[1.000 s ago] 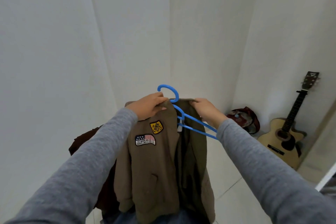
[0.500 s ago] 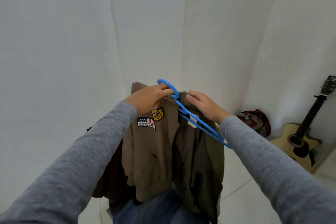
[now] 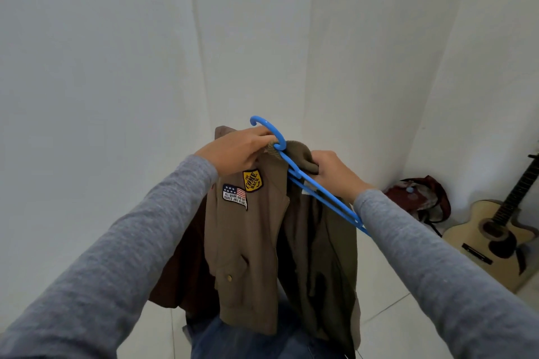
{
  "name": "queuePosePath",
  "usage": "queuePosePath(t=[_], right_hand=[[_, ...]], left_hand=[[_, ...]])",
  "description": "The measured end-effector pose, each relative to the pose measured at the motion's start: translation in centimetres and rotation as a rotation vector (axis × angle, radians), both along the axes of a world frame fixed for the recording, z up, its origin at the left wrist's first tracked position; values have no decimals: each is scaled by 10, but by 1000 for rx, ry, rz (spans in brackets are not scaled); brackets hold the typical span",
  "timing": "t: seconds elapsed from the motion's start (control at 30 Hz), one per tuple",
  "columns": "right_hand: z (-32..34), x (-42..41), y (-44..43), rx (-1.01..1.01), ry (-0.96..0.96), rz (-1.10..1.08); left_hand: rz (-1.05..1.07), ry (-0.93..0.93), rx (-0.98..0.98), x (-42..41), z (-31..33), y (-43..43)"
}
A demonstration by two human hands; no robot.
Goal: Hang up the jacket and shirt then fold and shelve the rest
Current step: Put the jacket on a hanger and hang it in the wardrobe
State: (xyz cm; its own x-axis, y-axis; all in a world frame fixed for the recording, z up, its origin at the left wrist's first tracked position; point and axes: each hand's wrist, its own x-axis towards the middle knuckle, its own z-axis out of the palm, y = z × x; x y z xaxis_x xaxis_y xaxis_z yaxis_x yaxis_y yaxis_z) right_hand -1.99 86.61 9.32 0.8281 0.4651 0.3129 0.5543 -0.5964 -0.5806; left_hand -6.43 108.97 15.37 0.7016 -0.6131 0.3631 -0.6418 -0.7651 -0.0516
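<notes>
An olive-brown jacket (image 3: pixel 248 242) with a flag patch and a yellow patch hangs in front of me on a blue plastic hanger (image 3: pixel 318 186). My left hand (image 3: pixel 233 148) grips the jacket's left shoulder and collar at the hanger's hook. My right hand (image 3: pixel 332 172) holds the ribbed collar on the right side, against the hanger's arm. The hanger's right arm sticks out bare past the jacket. A dark brown garment (image 3: pixel 186 265) and blue denim (image 3: pixel 233 338) lie below and behind the jacket.
White walls meet in a corner straight ahead. A guitar (image 3: pixel 495 236) leans against the right wall. A red bag (image 3: pixel 420 195) sits on the floor in the corner beside it. The floor is pale tile.
My right hand slid from the hanger's arm up onto the ribbed collar and pulled it over. The view turned slightly left, and the hanger's hook rose a little.
</notes>
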Motion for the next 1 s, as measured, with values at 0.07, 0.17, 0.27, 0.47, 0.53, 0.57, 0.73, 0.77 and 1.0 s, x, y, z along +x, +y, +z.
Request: queuePosePath(t=[0.07,0.17,0.27,0.47,0.53,0.57,0.73,0.77,1.0], right_hand=[[-8,5,0,-10,18,-83],[-23,6,-2,16,166,-201],[-46,7,-15,-93,286,-301],[-40,11,-27,4,192,-500],[-24,11,-28,25,81,-552],[-15,12,-30,28,28,-562],[35,16,-39,77,-194,-597],[47,15,-40,97,-224,-615],[57,5,-34,333,-181,-389]], left_hand=[[14,-38,-16,-2,1,0],[34,-95,-35,-2,-1,4],[46,-137,4,-1,-7,11],[327,-140,76,8,-39,22],[414,-128,42,13,-46,16],[449,-135,21,16,-47,11],[540,-162,5,25,-47,-12],[543,-166,-16,27,-45,-17],[452,-25,-623,34,-10,-22]])
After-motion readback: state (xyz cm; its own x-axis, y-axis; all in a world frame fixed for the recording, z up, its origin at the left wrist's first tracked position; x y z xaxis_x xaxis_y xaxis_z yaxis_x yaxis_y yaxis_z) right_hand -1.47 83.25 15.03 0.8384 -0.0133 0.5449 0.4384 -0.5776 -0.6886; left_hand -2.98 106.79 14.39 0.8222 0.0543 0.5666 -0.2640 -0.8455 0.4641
